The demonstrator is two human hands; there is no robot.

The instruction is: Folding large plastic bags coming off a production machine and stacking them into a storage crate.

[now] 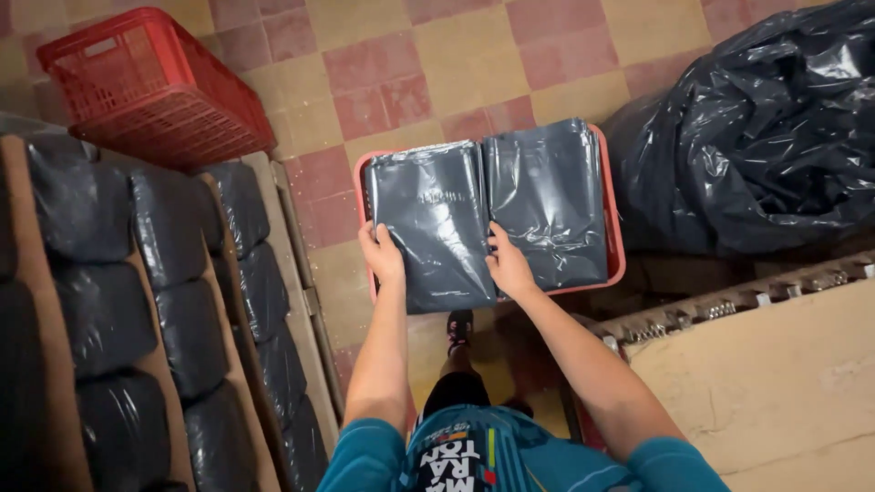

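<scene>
The left hand [381, 255] lies flat, fingers spread, on the near left corner of a dark grey glossy plastic mailing bag [436, 228], its thumb hooked under the bag's near edge, so it is pressing and pinching that bag. The right hand [509, 266] rests open along the same bag's right edge, fingers on the seam where it meets a second dark grey plastic bag [547, 205] lying just beside it. Both bags lie flat across the top of a salmon-pink plastic crate [615, 246], covering it so that only the rim shows; the left bag overhangs the crate's near edge.

To the right, touching the crate, slumps a large black plastic refuse sack [766, 137], full and crumpled. Below it a pale wooden board with a metal rail [775, 383] fills the near right corner. To the left, brown cardboard trays [296, 301] hold rows of dark wrapped bundles [191, 328], packed end to end. An empty red plastic lattice basket [146, 87] stands at the far left on the chequered red and yellow tiled floor [437, 64], which is bare beyond the crate's far edge.
</scene>
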